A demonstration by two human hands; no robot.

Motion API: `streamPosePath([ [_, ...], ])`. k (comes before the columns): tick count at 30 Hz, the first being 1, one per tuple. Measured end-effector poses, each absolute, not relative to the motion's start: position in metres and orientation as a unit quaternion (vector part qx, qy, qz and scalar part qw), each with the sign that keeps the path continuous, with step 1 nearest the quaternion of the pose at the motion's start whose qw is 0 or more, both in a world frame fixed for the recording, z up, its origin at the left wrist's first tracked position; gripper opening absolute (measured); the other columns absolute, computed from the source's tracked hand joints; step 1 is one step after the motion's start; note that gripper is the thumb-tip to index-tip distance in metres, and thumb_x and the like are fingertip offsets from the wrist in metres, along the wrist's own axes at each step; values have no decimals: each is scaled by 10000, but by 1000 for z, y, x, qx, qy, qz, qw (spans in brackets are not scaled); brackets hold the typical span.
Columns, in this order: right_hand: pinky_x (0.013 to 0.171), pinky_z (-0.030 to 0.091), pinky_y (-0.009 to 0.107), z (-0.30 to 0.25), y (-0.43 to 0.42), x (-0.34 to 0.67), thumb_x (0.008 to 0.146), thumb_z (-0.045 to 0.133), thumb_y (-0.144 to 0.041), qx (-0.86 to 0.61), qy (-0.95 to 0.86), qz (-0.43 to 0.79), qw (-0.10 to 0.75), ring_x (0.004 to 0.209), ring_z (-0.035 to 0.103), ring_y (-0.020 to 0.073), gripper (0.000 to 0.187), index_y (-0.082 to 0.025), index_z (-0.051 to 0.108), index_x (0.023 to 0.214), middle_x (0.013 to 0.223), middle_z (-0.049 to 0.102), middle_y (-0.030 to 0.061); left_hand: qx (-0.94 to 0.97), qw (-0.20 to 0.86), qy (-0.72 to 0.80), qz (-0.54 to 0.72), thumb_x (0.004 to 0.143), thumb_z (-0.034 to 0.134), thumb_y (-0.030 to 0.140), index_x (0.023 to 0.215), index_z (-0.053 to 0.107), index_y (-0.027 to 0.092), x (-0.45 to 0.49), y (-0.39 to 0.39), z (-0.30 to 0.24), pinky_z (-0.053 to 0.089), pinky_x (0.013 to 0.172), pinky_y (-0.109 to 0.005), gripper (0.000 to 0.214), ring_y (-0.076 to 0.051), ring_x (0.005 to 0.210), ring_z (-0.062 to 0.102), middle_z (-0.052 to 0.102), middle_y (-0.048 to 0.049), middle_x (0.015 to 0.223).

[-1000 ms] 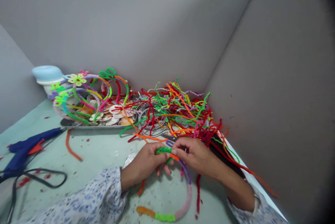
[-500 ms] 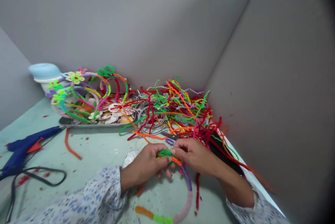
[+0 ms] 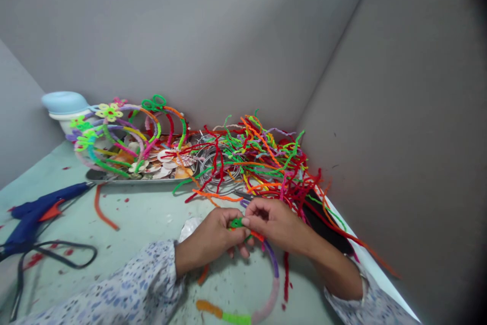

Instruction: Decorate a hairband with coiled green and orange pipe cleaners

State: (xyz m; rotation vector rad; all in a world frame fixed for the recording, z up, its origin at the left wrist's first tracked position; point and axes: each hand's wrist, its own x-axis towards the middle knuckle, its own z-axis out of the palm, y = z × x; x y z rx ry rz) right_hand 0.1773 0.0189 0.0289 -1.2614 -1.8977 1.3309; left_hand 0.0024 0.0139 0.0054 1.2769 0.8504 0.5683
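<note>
Between both hands is a headband [image 3: 274, 284] wrapped in pipe cleaner, banded orange, purple, pink, lime and orange, its free end curving down toward me. A green pipe-cleaner piece [image 3: 236, 223] sits at its upper end. My left hand [image 3: 218, 236] is closed round that end, thumb and fingers pinching the band near the green piece. My right hand [image 3: 276, 223] pinches at the green piece with thumb and index finger, covering part of it. Scissors [image 3: 244, 195] lie just behind the hands, partly hidden by the right one.
A metal tray [image 3: 148, 183] of shells holds several finished headbands [image 3: 114, 130]. Right of it are a wire coil [image 3: 218, 178] and a tangled pile of pipe cleaners [image 3: 262, 147]. At left lie a blue glue gun [image 3: 41, 211] and its cord; a blue-lidded container [image 3: 66, 107] stands behind. Walls enclose the table.
My right hand has shifted slightly left, over more of the green piece. The left hand and the headband hold nearly the same place.
</note>
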Motion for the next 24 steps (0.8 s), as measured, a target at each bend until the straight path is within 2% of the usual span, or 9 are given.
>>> streamPosePath([
  [4,484,290,205,30,27,189,842,508,-445,-435,-643,562,285,527,387,78,294,-159,574,816,633,471,-38,523,694,382,315,776,568,289,866,573,130,1,20,7,398,420,-153,182,-104,561,639,689,-75,859],
  [8,461,254,208,25,31,192,816,548,-437,-444,-631,567,289,492,333,71,283,-156,587,807,599,446,-48,491,701,391,338,762,592,306,877,576,129,-1,23,1,373,391,-155,212,-102,530,631,679,-78,870],
  [12,464,260,203,20,29,189,809,559,-393,-462,-642,539,291,504,343,75,239,-157,590,790,603,449,-45,492,696,399,338,748,608,312,855,588,132,-1,23,-2,341,385,-158,210,-93,484,583,635,-24,684],
  [15,467,264,203,21,28,187,812,551,-362,-467,-643,534,288,510,346,78,208,-160,577,770,590,423,-49,497,694,403,331,741,618,323,842,607,136,-2,22,0,269,374,-157,213,-58,418,461,539,27,553],
  [19,484,278,212,24,27,185,808,542,-345,-472,-655,519,282,521,359,86,194,-163,571,745,587,431,-43,503,690,416,312,731,623,338,786,626,140,-3,20,6,169,375,-173,206,-44,398,306,408,66,482],
  [24,498,286,214,27,25,181,801,549,-339,-481,-670,495,272,527,363,89,187,-168,576,731,582,441,-47,495,705,405,305,709,626,320,706,596,140,-3,19,8,126,387,-193,183,-40,408,243,363,75,488],
])
